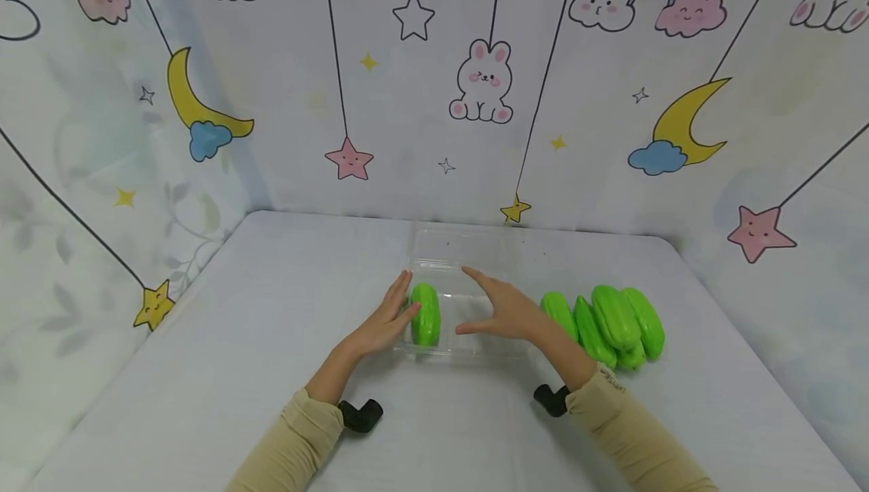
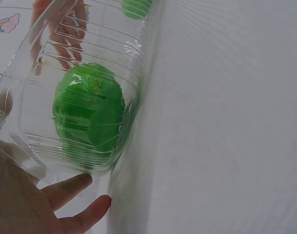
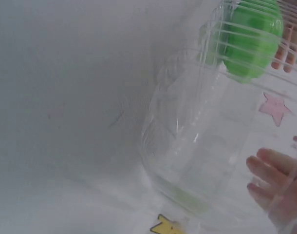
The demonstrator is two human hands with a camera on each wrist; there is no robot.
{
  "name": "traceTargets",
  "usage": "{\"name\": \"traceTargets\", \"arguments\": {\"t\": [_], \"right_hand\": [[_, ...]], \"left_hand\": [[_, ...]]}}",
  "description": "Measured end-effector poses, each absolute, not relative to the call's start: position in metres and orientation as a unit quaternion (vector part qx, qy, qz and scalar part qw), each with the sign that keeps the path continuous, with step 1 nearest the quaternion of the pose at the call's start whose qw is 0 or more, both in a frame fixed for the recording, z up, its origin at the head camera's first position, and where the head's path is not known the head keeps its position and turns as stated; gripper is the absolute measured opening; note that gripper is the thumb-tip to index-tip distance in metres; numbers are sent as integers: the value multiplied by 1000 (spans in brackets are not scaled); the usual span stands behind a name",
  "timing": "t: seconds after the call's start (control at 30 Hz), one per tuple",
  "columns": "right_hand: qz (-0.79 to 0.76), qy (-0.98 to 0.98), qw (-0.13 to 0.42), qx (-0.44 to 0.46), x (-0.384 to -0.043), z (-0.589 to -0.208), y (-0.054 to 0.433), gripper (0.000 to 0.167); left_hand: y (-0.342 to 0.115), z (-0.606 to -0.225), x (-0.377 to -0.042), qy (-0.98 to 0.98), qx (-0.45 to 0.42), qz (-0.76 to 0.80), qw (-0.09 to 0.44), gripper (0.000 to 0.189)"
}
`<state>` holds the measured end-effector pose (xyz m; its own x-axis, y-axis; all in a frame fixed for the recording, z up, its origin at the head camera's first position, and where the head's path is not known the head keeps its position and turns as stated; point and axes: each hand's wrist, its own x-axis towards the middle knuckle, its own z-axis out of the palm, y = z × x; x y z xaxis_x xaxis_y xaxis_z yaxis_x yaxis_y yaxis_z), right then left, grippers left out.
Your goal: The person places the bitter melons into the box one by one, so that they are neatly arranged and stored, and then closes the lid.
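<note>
A clear plastic box (image 1: 475,345), with its lid (image 1: 458,243) folded back, lies on the white table. Inside it, at the left end, is a glossy green ribbed vegetable (image 1: 426,315), also seen through the box wall in both wrist views. My left hand (image 1: 380,326) is at the box's left side, fingers extended along the wall and thumb over the rim by the vegetable. In the left wrist view two fingertips (image 2: 101,207) show just outside the box end. My right hand (image 1: 505,312) reaches over the box's right part, thumb and fingers spread apart, holding nothing.
Several similar green vegetables (image 1: 618,322) are piled on the table to the right of the box, close to my right forearm. Black wrist-worn pieces (image 1: 361,416) show below both wrists. A patterned cloth wall (image 1: 285,99) stands behind the table.
</note>
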<state>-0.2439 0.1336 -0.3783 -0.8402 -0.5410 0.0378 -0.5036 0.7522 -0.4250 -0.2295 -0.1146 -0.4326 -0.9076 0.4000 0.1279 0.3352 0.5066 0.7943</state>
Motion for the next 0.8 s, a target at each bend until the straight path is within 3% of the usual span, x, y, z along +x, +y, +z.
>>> {"name": "traceTargets", "arguments": {"t": [0.8], "right_hand": [[-236,937,31,-254,-242,-368,176,104]], "left_hand": [[-115,-433,-229,868,212,448,41,65]]}}
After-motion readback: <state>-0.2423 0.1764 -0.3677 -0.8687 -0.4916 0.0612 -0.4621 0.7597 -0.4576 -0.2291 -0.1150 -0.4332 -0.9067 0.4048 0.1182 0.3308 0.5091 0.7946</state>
